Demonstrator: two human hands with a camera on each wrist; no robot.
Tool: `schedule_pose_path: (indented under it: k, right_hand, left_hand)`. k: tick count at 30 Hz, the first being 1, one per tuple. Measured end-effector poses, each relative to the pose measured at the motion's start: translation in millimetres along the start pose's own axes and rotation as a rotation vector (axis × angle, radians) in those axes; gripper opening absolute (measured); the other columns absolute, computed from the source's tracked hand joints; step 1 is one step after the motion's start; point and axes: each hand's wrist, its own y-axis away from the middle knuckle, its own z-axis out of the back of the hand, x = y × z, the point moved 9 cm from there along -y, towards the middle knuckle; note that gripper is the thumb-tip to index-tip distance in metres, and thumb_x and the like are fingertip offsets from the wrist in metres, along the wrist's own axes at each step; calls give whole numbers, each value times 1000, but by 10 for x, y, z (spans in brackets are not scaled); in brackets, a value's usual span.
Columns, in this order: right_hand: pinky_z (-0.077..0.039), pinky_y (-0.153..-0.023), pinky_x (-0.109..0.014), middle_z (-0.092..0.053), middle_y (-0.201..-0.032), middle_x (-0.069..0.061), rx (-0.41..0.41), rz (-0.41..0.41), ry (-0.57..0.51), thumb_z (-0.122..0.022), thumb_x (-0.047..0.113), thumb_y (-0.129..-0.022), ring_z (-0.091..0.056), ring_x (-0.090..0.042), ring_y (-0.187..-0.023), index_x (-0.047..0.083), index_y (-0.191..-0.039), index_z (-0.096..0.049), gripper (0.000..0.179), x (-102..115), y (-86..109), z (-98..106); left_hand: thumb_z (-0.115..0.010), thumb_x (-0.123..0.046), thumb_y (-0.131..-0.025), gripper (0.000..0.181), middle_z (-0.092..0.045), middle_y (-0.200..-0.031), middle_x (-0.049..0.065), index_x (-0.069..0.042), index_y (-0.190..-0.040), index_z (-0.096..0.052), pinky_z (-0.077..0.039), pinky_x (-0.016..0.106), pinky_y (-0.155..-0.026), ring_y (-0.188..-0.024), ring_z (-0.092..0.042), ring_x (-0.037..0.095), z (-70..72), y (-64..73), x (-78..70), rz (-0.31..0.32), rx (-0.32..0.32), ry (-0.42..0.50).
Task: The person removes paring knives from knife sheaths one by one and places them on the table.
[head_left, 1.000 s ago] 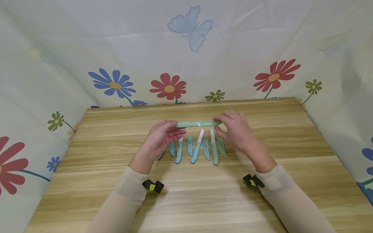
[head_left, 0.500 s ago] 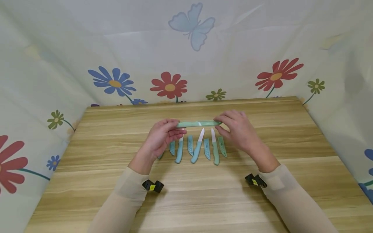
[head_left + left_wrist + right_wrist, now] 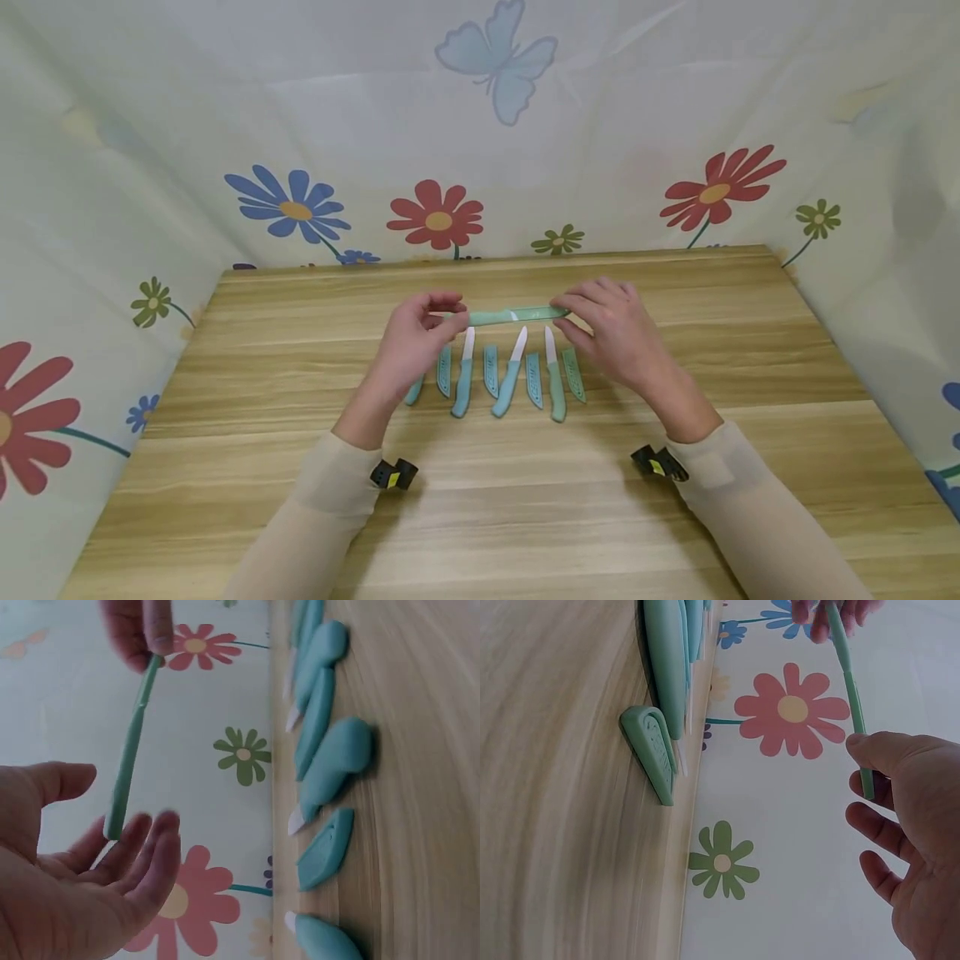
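A green paring knife (image 3: 491,317), its blade inside a see-through-edged green sheath (image 3: 542,313), is held level above the table. My right hand (image 3: 618,333) pinches the sheath end between thumb and fingers, as the right wrist view also shows. Around the handle end, my left hand (image 3: 412,342) has its thumb and fingers spread. In the left wrist view a gap shows between the thumb (image 3: 71,782) and the handle (image 3: 124,787); whether the fingers behind touch it I cannot tell.
Below the hands lies a row: blue knives (image 3: 507,387) with white blades, a green knife (image 3: 557,392), blue sheaths (image 3: 491,372) and a green sheath (image 3: 573,375). The leftmost knife (image 3: 414,392) is partly hidden by my left hand. A flowered cloth (image 3: 600,167) stands behind the wooden table (image 3: 510,517).
My left hand has let go of the handle and turned, its thumb and fingers now parted around the handle end. The right hand keeps its pinch on the sheath, almost still.
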Motion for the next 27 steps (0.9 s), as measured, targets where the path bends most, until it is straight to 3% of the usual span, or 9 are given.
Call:
schedule_pose_path:
  k: [6,9,12,16,27]
  right_hand:
    - [-48,-83,-52,-76,-110,-7,-6,12,7,-86,15,-92,-66,-32,-106,9,-113,-80,22,38,-4,15]
    - [-48,-83,-52,-77,-110,-7,-16,19,8,-86,15,-92,-66,-32,-106,9,-112,-80,22,65,-11,29]
    - [-48,-82,-52,-77,-109,-7,-26,25,8,-86,14,-91,-66,-32,-105,8,-112,-80,22,83,-18,35]
    - [-48,-81,-50,-77,-108,-7,-39,35,15,-86,14,-91,-67,-32,-104,8,-111,-80,22,104,-20,44]
    - [-48,-82,-50,-77,-108,-7,-36,46,27,-87,16,-91,-66,-31,-103,8,-111,-80,23,148,-17,35]
  left_hand:
    - [-81,-21,-96,51,-63,-137,12,-4,-141,-63,-49,44,-108,-125,-58,31,-164,106,-372,-383,-107,-683]
    - [-85,-19,-92,53,-63,-134,15,-2,-138,-65,-47,46,-110,-125,-58,35,-280,179,-492,-555,-151,-889]
    - [-87,-17,-91,50,-64,-131,15,-2,-135,-67,-48,47,-108,-123,-58,35,-365,235,-533,-649,-177,-981]
    - [-86,-14,-92,45,-65,-129,15,-2,-132,-69,-52,47,-103,-121,-58,34,-447,274,-549,-710,-194,-1025]
    - [-80,-9,-96,28,-68,-118,12,-1,-123,-76,-55,42,-93,-108,-60,31,-507,315,-564,-748,-235,-1054]
